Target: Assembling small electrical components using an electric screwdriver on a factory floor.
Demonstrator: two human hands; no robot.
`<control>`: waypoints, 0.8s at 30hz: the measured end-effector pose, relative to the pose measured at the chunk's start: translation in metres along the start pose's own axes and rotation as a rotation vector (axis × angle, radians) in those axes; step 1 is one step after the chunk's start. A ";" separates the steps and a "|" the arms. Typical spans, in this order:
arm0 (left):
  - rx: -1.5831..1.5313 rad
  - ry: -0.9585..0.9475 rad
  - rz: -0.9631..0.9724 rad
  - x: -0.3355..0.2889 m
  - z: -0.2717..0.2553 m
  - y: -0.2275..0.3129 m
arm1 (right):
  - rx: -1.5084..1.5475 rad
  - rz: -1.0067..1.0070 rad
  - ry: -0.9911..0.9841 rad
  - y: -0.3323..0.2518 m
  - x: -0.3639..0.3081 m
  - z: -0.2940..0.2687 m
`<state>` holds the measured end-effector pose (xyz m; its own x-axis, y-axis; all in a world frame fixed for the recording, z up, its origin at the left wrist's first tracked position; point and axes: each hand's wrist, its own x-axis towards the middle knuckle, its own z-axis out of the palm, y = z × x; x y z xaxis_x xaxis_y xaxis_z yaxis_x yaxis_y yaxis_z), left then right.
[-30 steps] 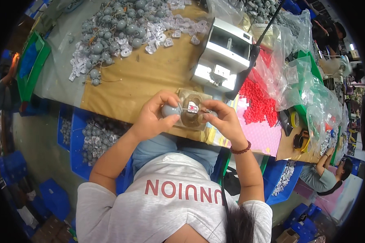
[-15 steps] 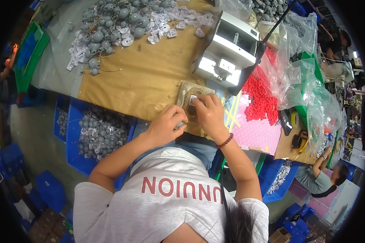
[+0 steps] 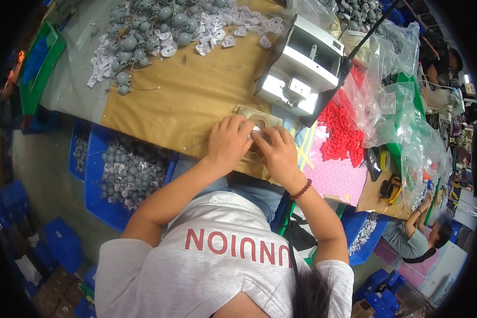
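My left hand (image 3: pixel 228 142) and my right hand (image 3: pixel 276 153) meet over a flat, beige-brown block (image 3: pixel 246 111) with rounded hollows at the table's near edge. Between their fingertips is a small white plastic piece (image 3: pixel 256 131), pinched by both. A thin wire (image 3: pixel 196 144) sticks out to the left from under my left hand; whatever it joins is hidden by the fingers. Beyond, a heap of grey balls with wires (image 3: pixel 164 24) lies on the brown table cover, with loose white plastic pieces (image 3: pixel 217 37) along its right side.
A white machine (image 3: pixel 302 63) stands just beyond my right hand. Right of it are small red parts (image 3: pixel 342 130) on a pink sheet (image 3: pixel 334 180), clear plastic bags (image 3: pixel 403 116) and a yellow tape roll (image 3: pixel 385 158). Blue bins (image 3: pixel 103 204) sit below the table. Another person (image 3: pixel 408 238) works at far right.
My left hand has moved up and right to meet the right fingertips. The grey ball that showed in it is now hidden. The white piece has come up off the block between both hands.
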<state>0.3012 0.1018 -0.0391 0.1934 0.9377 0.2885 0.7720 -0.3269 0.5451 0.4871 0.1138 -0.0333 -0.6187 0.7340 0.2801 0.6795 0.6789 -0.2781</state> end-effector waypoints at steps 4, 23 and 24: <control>0.016 0.029 0.110 -0.003 0.012 -0.007 | 0.241 0.175 0.119 0.006 -0.008 0.006; 0.069 0.084 0.202 -0.010 0.020 -0.012 | 0.448 0.353 0.187 0.028 -0.027 0.004; 0.066 0.087 0.207 -0.010 0.020 -0.012 | 0.310 0.313 0.219 0.021 -0.021 0.005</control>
<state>0.3018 0.0993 -0.0643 0.3008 0.8371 0.4570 0.7600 -0.4998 0.4154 0.5124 0.1133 -0.0495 -0.2840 0.9050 0.3168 0.6496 0.4246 -0.6307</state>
